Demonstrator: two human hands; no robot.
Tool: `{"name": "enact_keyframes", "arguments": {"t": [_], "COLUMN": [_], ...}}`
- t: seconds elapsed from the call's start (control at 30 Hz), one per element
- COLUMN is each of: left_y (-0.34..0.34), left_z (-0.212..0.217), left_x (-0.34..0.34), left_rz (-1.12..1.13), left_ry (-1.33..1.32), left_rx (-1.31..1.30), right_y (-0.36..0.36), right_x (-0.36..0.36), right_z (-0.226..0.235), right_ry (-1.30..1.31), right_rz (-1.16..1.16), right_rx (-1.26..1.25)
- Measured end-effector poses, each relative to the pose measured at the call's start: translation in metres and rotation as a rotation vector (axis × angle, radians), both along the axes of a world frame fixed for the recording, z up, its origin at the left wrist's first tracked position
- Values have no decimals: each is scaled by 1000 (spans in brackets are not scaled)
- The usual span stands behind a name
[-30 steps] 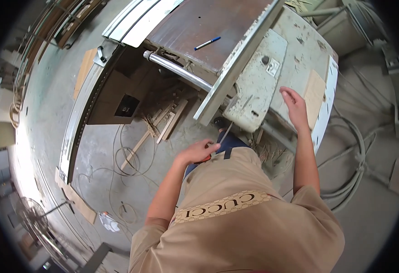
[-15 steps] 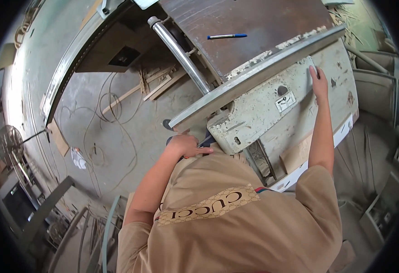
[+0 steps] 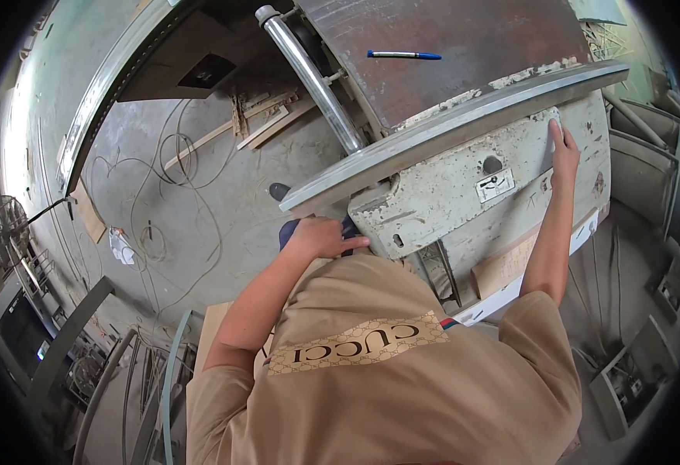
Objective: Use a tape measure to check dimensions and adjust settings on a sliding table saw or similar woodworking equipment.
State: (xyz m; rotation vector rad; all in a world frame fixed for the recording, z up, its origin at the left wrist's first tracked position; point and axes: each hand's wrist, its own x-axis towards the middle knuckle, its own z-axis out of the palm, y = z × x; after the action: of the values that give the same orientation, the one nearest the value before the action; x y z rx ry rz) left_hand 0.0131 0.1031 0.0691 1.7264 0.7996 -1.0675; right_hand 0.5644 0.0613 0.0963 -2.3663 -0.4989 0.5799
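Observation:
My right hand [image 3: 565, 151] is closed on the right end of a chipped, off-white metal panel [image 3: 440, 198] on the front of a machine. Its fingers wrap round the panel's edge. My left hand [image 3: 324, 237] is at my waist, near the panel's left end, with one finger stretched to the right; its other fingers are partly hidden. I see nothing held in it. Above the panel runs a long metal rail [image 3: 464, 128], slanting up to the right. Behind it lies a brown, worn tabletop [image 3: 464, 31] with a blue and silver pen [image 3: 404, 55] on it.
A shiny metal cylinder [image 3: 309, 77] stands left of the tabletop. Wooden strips [image 3: 274, 128] and loose cable loops [image 3: 177, 159] lie on the floor. A fan [image 3: 6, 221] is at the far left. Grey curved housings [image 3: 646, 147] and cables are at the right.
The view has shifted slightly, so the rail, pen and panel sit farther right. My right hand keeps its hold on the panel's end; my left hand stays at my waist.

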Motion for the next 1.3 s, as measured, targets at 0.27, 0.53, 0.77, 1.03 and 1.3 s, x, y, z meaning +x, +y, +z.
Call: {"name": "enact_keyframes", "arguments": {"t": [0.27,0.53,0.77,1.03,1.3], "left_y": [-13,-27,-22,45,129], "left_z": [2,12,66,136,155], "left_x": [-4,-22,-56,-176,-254], "left_rz": [-15,50,112,751,660], "left_ry": [-29,-229,-213,-612,-848], "left_rx": [109,282,220,18,-42], "right_y": [0,15,14,48,41], "right_x": [-5,-28,-34,-382,-639], "right_z": [-14,-34,-34,94,99], "right_ry": [-17,-455,-759,-32,808], "right_rz": [25,30,68,503,605], "right_rx": [63,-102,-224,427,440]}}
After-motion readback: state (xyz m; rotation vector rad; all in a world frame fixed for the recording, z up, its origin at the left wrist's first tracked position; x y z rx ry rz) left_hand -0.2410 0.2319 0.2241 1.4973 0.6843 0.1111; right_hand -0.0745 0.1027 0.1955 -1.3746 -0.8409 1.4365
